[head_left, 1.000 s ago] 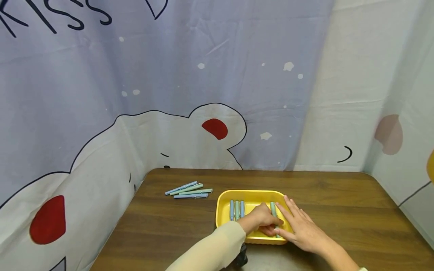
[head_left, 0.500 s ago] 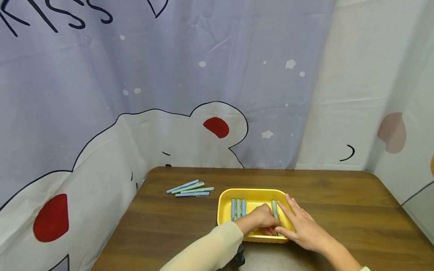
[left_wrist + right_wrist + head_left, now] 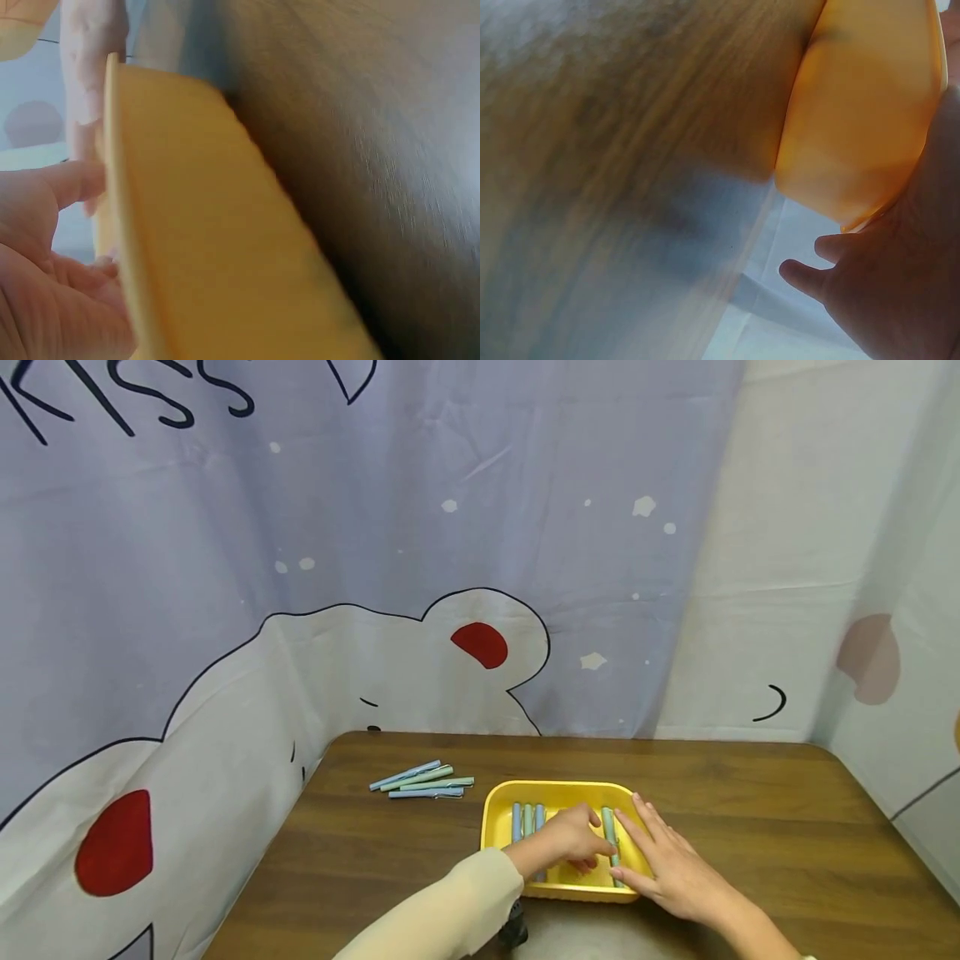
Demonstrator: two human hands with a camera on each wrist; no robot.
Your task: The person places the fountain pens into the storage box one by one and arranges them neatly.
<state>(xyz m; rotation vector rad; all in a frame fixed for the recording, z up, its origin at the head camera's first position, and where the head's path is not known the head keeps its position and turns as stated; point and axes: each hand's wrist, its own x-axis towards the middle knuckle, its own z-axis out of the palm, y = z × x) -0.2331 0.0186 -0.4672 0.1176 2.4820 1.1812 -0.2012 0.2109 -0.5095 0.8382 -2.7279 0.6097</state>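
The bench (image 3: 720,802) was brown, its wood grain running left to right, its far corners rounded; a pale sheen lay on it just near of the tray (image 3: 573,793). Behind hung a cloth (image 3: 487,485), lavender-grey with pale spots and stars, and with black lettering (image 3: 176,393) at its upper left. A white figure (image 3: 322,677) outlined in black, with red patches, spread across its lower left. To the right the cloth turned white, bearing a black curve and a dull pink patch (image 3: 870,660).

The yellow tray stood on the bench, right of the middle. Inside it three pens (image 3: 528,822), blue, green and blue, stood in a row at the left, pointing near to far, and a green pen (image 3: 608,827) lay at the right, slightly slanted. Four more, blue and green, made a loose pile (image 3: 435,784) on the bench, far and left of the tray.

The left hand (image 3: 570,839), in a cream sleeve (image 3: 450,906), reached into the tray, thumb and fingers apart, one fingertip over the green pen. The right hand (image 3: 671,864) lay across the tray's right rim, its fingers straight and spread.
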